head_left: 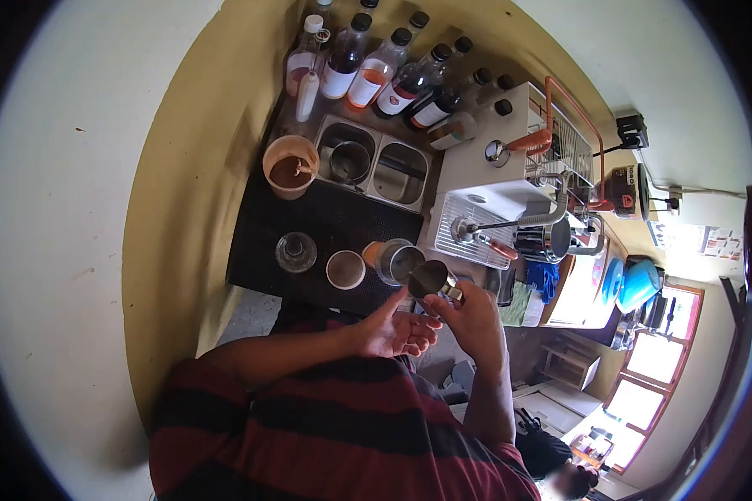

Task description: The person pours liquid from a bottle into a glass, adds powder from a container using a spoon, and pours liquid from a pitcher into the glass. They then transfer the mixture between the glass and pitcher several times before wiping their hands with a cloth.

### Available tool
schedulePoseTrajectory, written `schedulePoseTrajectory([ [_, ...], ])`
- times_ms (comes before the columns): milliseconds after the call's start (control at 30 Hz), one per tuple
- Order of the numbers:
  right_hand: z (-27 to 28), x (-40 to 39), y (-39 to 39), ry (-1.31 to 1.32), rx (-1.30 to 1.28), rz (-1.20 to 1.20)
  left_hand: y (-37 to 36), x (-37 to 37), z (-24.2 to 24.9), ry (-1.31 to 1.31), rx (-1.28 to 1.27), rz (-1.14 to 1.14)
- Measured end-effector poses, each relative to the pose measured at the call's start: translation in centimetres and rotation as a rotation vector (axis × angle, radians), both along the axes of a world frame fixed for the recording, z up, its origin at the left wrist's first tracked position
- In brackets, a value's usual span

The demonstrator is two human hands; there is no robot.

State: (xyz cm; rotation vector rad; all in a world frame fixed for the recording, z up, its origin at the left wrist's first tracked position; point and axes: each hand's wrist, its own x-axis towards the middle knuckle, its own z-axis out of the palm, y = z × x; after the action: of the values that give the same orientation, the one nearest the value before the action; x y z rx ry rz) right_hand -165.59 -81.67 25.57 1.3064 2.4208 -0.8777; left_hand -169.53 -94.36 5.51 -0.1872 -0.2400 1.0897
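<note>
A small metal pitcher (427, 280) is in my right hand (470, 317), whose fingers wrap its handle; the mouth of the pitcher faces the camera. My left hand (399, 331) lies palm up just below it, fingers apart and slightly curled, thumb pointing toward the pitcher's rim. Close to the left of the pitcher, a clear glass (397, 260) overlaps it in this view. An orange item (371, 252) shows partly behind that glass. Further left on the black mat (259, 230) stand a pale cup (345, 270) and a clear glass vessel (296, 251).
A white espresso machine (493, 179) with a drip tray (476, 230) occupies the right. Behind the mat are metal bins (401, 199) and a brown tub (291, 188). Several syrup bottles (369, 82) line the wall. A person in dark clothes (543, 451) is at lower right.
</note>
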Motion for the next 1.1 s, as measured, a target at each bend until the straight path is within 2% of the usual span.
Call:
schedulePoseTrajectory([
  [267, -1.0, 0.0, 0.6, 0.099, 0.057, 0.002, 1.3, -1.1, 0.8, 0.122, -0.031, 0.004],
  [467, -1.1, 0.3, 1.5, 0.029, 0.074, 0.003, 2.4, -1.1, 1.0, 0.173, -0.032, -0.001],
  [600, -1.6, 0.9, 1.7, 0.079, 0.063, -0.035, 2.9, -0.7, 1.0, 0.195, -0.008, -0.004],
  [1100, -0.5, 2.4, 0.8, -0.022, 0.063, -0.081, 2.1, 1.7, -0.4, 0.052, 0.082, -0.073],
])
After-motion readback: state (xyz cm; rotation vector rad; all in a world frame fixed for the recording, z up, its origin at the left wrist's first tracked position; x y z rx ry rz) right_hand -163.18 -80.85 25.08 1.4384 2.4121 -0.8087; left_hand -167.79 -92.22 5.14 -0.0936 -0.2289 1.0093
